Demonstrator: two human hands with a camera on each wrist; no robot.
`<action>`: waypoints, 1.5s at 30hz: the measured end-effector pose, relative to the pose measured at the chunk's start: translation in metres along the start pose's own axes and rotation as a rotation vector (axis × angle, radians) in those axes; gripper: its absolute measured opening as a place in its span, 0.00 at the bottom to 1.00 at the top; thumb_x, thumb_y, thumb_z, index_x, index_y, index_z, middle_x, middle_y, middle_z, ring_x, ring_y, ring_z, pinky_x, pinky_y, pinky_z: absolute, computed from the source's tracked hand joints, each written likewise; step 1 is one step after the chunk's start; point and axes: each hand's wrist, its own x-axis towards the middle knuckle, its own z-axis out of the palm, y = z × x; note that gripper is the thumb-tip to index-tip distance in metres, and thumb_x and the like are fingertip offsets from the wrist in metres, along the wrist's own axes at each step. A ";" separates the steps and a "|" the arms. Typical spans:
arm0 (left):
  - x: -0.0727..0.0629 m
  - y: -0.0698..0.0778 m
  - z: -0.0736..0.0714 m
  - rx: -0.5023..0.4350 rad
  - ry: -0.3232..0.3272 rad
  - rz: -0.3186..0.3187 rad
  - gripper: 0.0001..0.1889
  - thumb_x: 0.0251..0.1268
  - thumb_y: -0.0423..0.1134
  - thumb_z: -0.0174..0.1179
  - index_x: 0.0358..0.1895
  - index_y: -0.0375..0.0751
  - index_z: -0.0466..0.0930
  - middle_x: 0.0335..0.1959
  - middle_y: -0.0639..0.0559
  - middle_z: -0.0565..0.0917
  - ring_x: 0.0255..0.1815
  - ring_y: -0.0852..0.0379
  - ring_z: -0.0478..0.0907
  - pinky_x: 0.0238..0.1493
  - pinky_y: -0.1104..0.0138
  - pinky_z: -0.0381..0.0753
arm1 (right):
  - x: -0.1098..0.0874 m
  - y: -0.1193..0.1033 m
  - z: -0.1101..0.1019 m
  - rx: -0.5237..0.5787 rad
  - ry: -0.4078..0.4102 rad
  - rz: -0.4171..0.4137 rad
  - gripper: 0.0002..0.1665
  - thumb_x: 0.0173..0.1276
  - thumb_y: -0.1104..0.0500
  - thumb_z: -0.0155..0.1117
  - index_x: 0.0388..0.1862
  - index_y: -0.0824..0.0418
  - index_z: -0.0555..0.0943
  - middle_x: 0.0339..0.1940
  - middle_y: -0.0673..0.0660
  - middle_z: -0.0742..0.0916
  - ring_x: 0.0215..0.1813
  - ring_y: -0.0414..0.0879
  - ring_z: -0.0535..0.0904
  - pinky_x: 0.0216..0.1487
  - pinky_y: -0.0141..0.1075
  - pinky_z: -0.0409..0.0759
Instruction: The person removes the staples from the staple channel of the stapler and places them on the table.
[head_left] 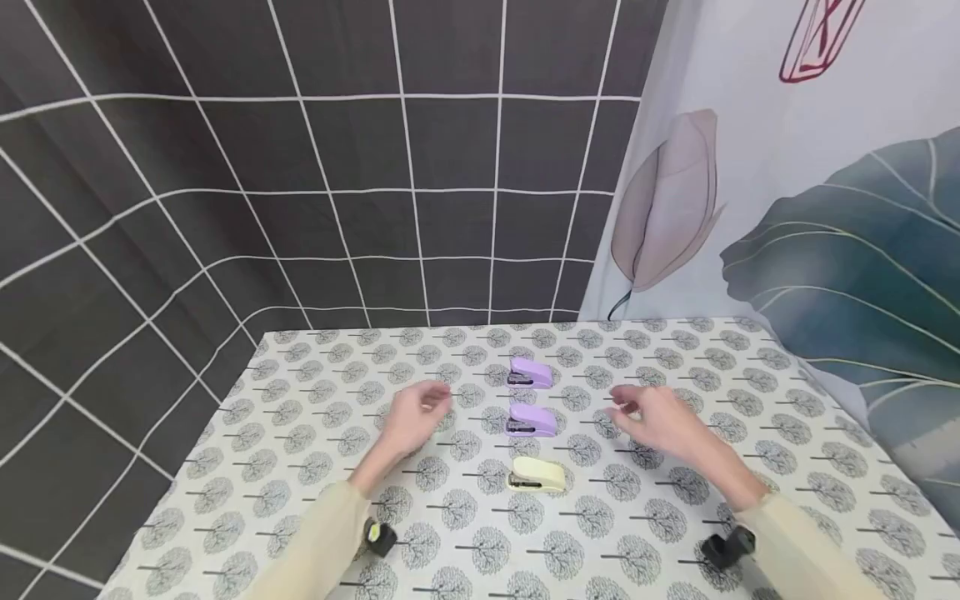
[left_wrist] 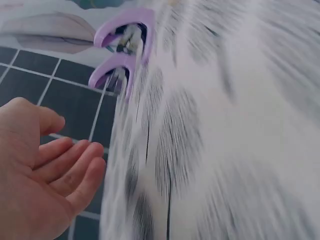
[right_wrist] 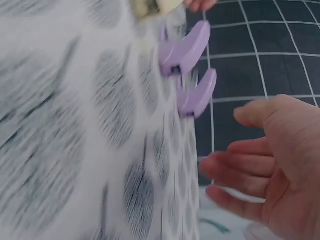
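1. Hovering above the counter, the left hand is left of the far purple stapler and the middle purple stapler, near both but touching neither.
2. Its fingers are loosely bent and lie side by side, the thumb standing apart from them (the left wrist view shows this best).
3. Across from it, the right hand hangs to the right of the same two staplers, apart from them, its thumb away from the softly curled, slightly spread fingers.
4. Nearest the person sits the cream stapler, lined up with the purple pair, small gaps between all three.
5. Each stapler's dark metal part shows toward the left hand's side.
6. Cream sleeves cover both forearms; behind the counter hang a dark grid curtain and a pale leaf-print curtain.
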 end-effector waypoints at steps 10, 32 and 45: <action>0.062 0.010 0.050 -0.145 -0.042 -0.096 0.20 0.59 0.28 0.66 0.56 0.34 0.79 0.53 0.44 0.82 0.46 0.50 0.83 0.44 0.63 0.82 | 0.082 -0.015 0.034 0.207 0.017 -0.091 0.21 0.65 0.71 0.62 0.58 0.74 0.76 0.50 0.69 0.83 0.46 0.58 0.83 0.47 0.44 0.83; 0.085 0.008 0.090 0.090 -0.061 -0.085 0.17 0.53 0.34 0.75 0.49 0.43 0.87 0.45 0.51 0.86 0.33 0.60 0.78 0.41 0.64 0.77 | 0.125 -0.026 0.063 0.096 -0.151 -0.094 0.25 0.65 0.67 0.67 0.61 0.65 0.78 0.46 0.63 0.81 0.46 0.54 0.79 0.47 0.48 0.80; 0.085 0.009 0.090 0.141 -0.066 -0.100 0.15 0.55 0.37 0.74 0.48 0.46 0.88 0.52 0.52 0.85 0.52 0.51 0.79 0.58 0.55 0.72 | 0.128 -0.031 0.067 0.032 -0.136 -0.108 0.24 0.63 0.70 0.68 0.60 0.65 0.79 0.46 0.65 0.81 0.45 0.56 0.78 0.48 0.50 0.80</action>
